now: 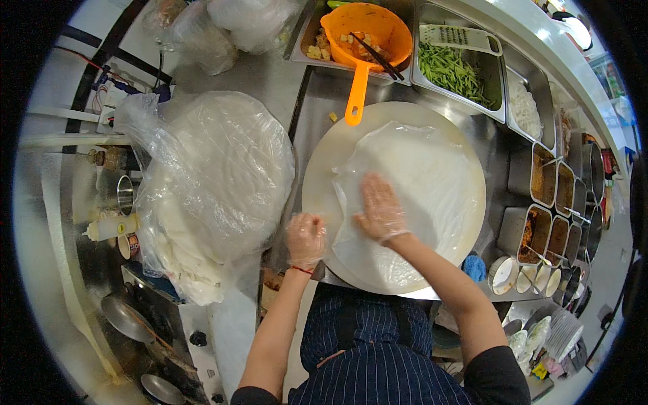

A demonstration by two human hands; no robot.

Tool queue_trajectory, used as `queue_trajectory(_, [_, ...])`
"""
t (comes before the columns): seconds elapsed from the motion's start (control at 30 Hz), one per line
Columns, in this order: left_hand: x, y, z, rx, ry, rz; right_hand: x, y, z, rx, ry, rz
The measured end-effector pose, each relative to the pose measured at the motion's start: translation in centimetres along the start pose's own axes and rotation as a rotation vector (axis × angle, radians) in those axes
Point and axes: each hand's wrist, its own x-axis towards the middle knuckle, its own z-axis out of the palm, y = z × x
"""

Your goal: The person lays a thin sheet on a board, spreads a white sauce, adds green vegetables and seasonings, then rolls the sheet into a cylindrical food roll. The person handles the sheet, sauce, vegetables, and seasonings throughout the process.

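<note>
A large round pale board [314, 182] lies in front of me. On it is spread a thin, whitish, translucent sheet [432, 196] with uneven edges. My right hand [381, 209], in a clear plastic glove, lies flat on the left part of the sheet, fingers stretched out. Gloved likewise, my left hand [306, 239] is at the board's left edge with its fingers curled in. Whether it holds anything is hidden. To its left, a stack of round white sheets [179, 236] sits under a clear plastic cover [223, 155].
Beyond the board, an orange strainer [358, 94] with dark chopsticks [378, 57] rests on a steel tray. Right of it stand trays of green shreds [452, 74] and white strips [523, 108], then sauce containers [533, 233]. A blue cloth [474, 267] lies near the board's right edge. Pans [126, 318] are lower left.
</note>
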Motion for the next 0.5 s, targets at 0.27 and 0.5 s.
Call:
queue_trajectory(0.27, [-1.3,-0.7,-3.1,-0.212,0.132,-0.31,3.4,0.6,-0.8,0.272,0.167,0.132])
queue_trajectory(0.5, [-0.6,0.5,-2.4,-0.239,0.119,-0.332,0.8,-3.0,-1.2,0.331,-0.144,-0.216])
